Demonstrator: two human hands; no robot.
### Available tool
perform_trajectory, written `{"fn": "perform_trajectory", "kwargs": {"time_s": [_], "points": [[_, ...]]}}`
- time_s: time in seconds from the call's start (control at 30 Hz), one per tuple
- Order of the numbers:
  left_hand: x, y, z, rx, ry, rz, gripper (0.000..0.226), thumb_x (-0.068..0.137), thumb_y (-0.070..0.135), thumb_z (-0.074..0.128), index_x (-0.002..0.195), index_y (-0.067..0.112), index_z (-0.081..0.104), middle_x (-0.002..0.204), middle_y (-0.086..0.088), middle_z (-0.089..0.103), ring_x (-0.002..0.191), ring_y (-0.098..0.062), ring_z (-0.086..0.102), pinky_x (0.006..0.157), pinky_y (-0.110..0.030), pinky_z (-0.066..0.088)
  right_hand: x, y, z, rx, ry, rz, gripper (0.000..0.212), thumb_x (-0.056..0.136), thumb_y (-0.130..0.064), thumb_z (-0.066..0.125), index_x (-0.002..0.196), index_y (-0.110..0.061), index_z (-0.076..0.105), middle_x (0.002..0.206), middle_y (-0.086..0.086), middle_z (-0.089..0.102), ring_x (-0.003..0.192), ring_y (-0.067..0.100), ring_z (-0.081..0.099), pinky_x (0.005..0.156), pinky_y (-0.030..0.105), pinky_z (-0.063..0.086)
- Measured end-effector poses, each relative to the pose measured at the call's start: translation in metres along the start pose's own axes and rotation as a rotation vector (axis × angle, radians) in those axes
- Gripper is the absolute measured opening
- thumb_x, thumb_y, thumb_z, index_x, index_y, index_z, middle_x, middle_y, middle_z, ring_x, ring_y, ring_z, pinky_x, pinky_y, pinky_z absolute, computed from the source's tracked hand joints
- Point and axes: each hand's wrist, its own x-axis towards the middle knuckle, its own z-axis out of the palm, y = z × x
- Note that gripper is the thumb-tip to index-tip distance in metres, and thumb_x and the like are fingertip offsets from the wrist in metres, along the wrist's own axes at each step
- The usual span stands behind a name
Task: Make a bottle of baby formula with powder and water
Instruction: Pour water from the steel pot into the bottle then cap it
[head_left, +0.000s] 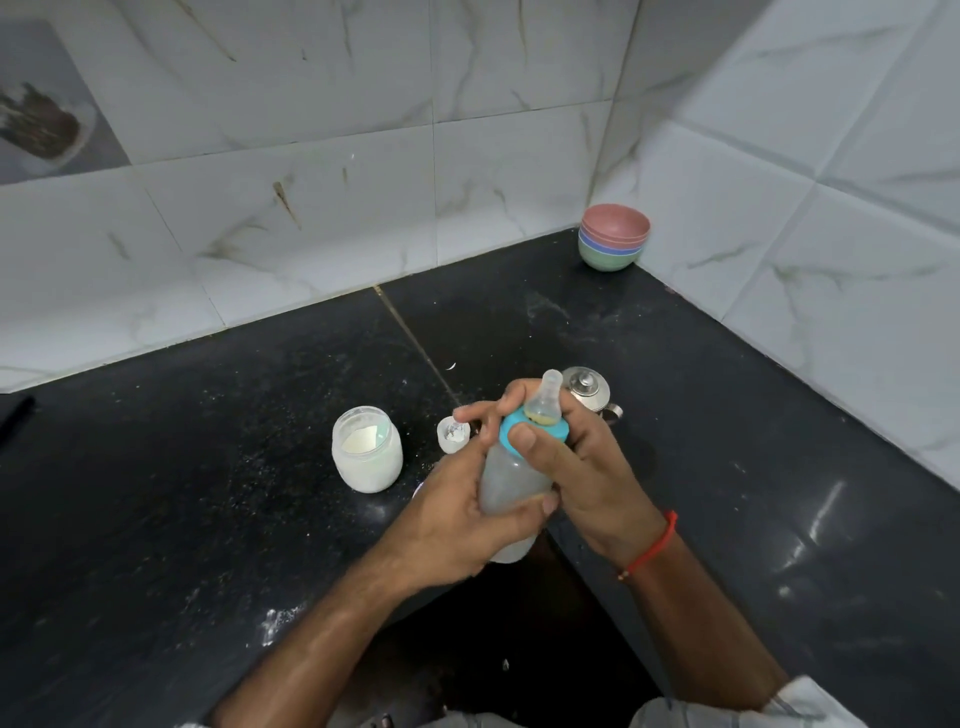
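A cloudy baby bottle (506, 480) with a blue collar and clear teat is held up over the counter's inner corner, tilted slightly. My left hand (457, 519) wraps its body from the left, thumb across the front. My right hand (576, 462) grips the blue collar from the right, thumb pressed on the ring. An open glass jar of white powder (367, 449) stands on the black counter to the left. A small clear cap (453, 434) with powder traces sits between the jar and the bottle.
A steel lidded pot (589, 392) stands just behind my right hand. Stacked coloured bowls (613, 236) sit in the far corner by the tiled walls. Powder specks dot the black counter (208, 493), which wraps around in an L shape.
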Motion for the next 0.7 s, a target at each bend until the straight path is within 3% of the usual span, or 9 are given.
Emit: {"fn": "perform_trajectory", "kwargs": {"time_s": [0.07, 0.2, 0.37, 0.43, 0.53, 0.6, 0.7], "points": [[0.001, 0.001, 0.003, 0.097, 0.079, 0.064, 0.076, 0.080, 0.043, 0.072, 0.148, 0.037, 0.039, 0.108, 0.018, 0.071, 0.094, -0.004, 0.073, 0.076, -0.030, 0.062, -0.002, 0.006, 0.006, -0.057, 0.105, -0.044, 0.013, 0.094, -0.022, 0.063, 0.106, -0.020, 0.065, 0.113, 0.014, 0.073, 0.122, 0.035, 0.067, 0.104, 0.053, 0.053], [0.004, 0.007, 0.001, 0.142, 0.121, 0.088, 0.075, 0.074, 0.043, 0.069, 0.145, 0.034, 0.045, 0.105, 0.029, 0.069, 0.091, -0.002, 0.072, 0.074, -0.021, 0.058, -0.003, 0.010, 0.013, -0.114, 0.245, -0.063, 0.017, 0.092, -0.029, 0.067, 0.107, -0.022, 0.065, 0.120, 0.019, 0.071, 0.121, 0.030, 0.068, 0.105, 0.062, 0.051], [0.011, 0.014, -0.008, 0.130, 0.081, 0.070, 0.060, 0.071, 0.043, 0.070, 0.128, 0.044, 0.050, 0.101, 0.010, 0.072, 0.087, -0.014, 0.074, 0.074, -0.043, 0.063, 0.004, -0.003, 0.008, -0.268, 0.224, -0.094, 0.020, 0.095, -0.027, 0.066, 0.111, -0.016, 0.064, 0.120, 0.010, 0.073, 0.119, 0.029, 0.069, 0.101, 0.060, 0.053], [0.011, 0.020, -0.008, 0.065, 0.024, 0.080, 0.058, 0.073, 0.036, 0.074, 0.126, 0.037, 0.052, 0.103, 0.012, 0.071, 0.089, -0.016, 0.074, 0.077, -0.046, 0.063, 0.006, -0.016, 0.002, -0.315, 0.129, -0.132, 0.020, 0.093, -0.017, 0.071, 0.112, -0.011, 0.066, 0.117, 0.011, 0.074, 0.119, 0.031, 0.069, 0.101, 0.058, 0.055], [0.011, 0.021, -0.008, -0.039, -0.082, 0.117, 0.058, 0.080, 0.010, 0.080, 0.128, 0.027, 0.052, 0.107, 0.030, 0.064, 0.094, -0.006, 0.071, 0.082, -0.035, 0.063, 0.011, -0.033, -0.011, -0.409, -0.118, -0.155, 0.023, 0.090, -0.001, 0.070, 0.113, -0.001, 0.066, 0.114, 0.005, 0.072, 0.117, 0.039, 0.068, 0.099, 0.058, 0.055], [0.012, 0.020, -0.007, -0.075, -0.113, 0.136, 0.051, 0.080, 0.004, 0.078, 0.117, 0.031, 0.057, 0.095, 0.016, 0.070, 0.086, -0.006, 0.070, 0.078, -0.037, 0.061, 0.016, -0.039, -0.013, -0.427, -0.219, -0.183, 0.021, 0.091, 0.003, 0.070, 0.110, -0.002, 0.065, 0.114, -0.012, 0.071, 0.121, 0.039, 0.067, 0.101, 0.062, 0.053], [0.012, 0.028, -0.009, -0.093, -0.139, 0.143, 0.038, 0.075, 0.008, 0.072, 0.102, 0.031, 0.061, 0.078, -0.008, 0.068, 0.077, -0.023, 0.068, 0.072, -0.058, 0.057, 0.019, -0.043, -0.010, -0.408, -0.334, -0.228, 0.032, 0.091, 0.012, 0.066, 0.113, -0.009, 0.059, 0.106, -0.028, 0.071, 0.118, 0.041, 0.069, 0.109, 0.061, 0.048]]}}
